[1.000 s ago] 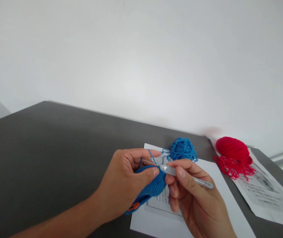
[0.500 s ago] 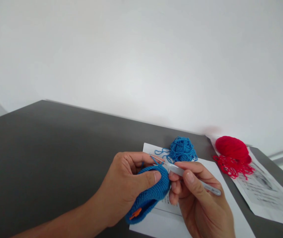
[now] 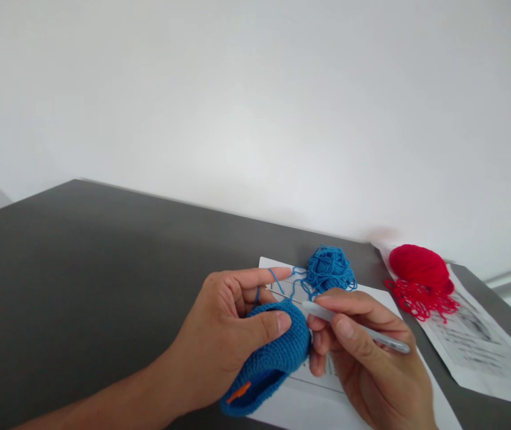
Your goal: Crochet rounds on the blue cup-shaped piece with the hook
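My left hand (image 3: 233, 328) grips a blue crocheted piece (image 3: 282, 341), thumb pressed on its near side and index finger stretched out to the right. Blue yarn (image 3: 275, 279) loops over that index finger and runs down to the top edge of the piece. Pinched in my right hand (image 3: 367, 352) is a crochet hook (image 3: 358, 327) with a grey handle. Its thin metal shaft points left at the top edge, near the yarn. An orange stitch marker (image 3: 239, 392) sits at the open lower rim of the piece.
A tangled blue yarn ball (image 3: 331, 269) rests on a white printed sheet (image 3: 309, 400) behind the hands. Farther right, a red yarn skein (image 3: 421, 269) with loose strands lies on another printed sheet (image 3: 483, 352). The dark grey table (image 3: 103, 286) meets a white wall.
The left index finger has lifted, raising the yarn loop away from the piece. My right hand has shifted slightly right and down with the hook. The lower end of the piece tilts slightly left and down.
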`<act>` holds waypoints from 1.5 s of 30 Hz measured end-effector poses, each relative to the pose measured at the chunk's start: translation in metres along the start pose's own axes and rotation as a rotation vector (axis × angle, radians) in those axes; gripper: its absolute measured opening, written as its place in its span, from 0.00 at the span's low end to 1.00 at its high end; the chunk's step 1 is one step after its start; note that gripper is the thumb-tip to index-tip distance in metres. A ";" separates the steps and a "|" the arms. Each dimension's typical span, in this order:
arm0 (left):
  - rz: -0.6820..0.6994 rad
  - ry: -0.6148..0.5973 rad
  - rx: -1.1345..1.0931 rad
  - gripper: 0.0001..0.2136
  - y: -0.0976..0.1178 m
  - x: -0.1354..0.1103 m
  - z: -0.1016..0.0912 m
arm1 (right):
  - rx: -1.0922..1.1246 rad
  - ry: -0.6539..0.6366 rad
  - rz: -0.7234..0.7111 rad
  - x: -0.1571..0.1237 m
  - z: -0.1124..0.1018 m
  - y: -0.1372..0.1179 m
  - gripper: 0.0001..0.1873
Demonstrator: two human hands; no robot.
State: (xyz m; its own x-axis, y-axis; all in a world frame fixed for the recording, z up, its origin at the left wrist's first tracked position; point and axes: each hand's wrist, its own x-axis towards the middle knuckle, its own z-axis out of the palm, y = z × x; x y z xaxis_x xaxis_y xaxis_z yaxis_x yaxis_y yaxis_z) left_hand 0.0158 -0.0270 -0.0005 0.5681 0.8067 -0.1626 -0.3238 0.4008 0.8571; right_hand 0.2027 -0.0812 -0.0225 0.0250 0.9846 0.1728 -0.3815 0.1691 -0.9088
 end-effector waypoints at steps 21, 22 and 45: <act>-0.019 0.071 0.159 0.27 0.003 0.002 -0.004 | -0.368 -0.183 -0.163 0.000 -0.025 -0.022 0.11; -0.020 0.068 0.163 0.27 0.003 0.002 -0.004 | -0.376 -0.182 -0.170 0.000 -0.025 -0.022 0.11; 0.161 0.206 0.531 0.26 -0.006 -0.001 -0.003 | -0.680 -0.118 -0.473 0.002 -0.006 -0.025 0.17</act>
State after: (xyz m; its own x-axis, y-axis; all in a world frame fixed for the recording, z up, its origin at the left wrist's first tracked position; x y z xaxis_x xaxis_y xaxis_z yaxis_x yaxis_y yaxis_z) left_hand 0.0148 -0.0292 -0.0063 0.3674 0.9284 -0.0564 0.0595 0.0370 0.9975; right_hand 0.2176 -0.0836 -0.0018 -0.0689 0.7987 0.5977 0.2865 0.5897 -0.7551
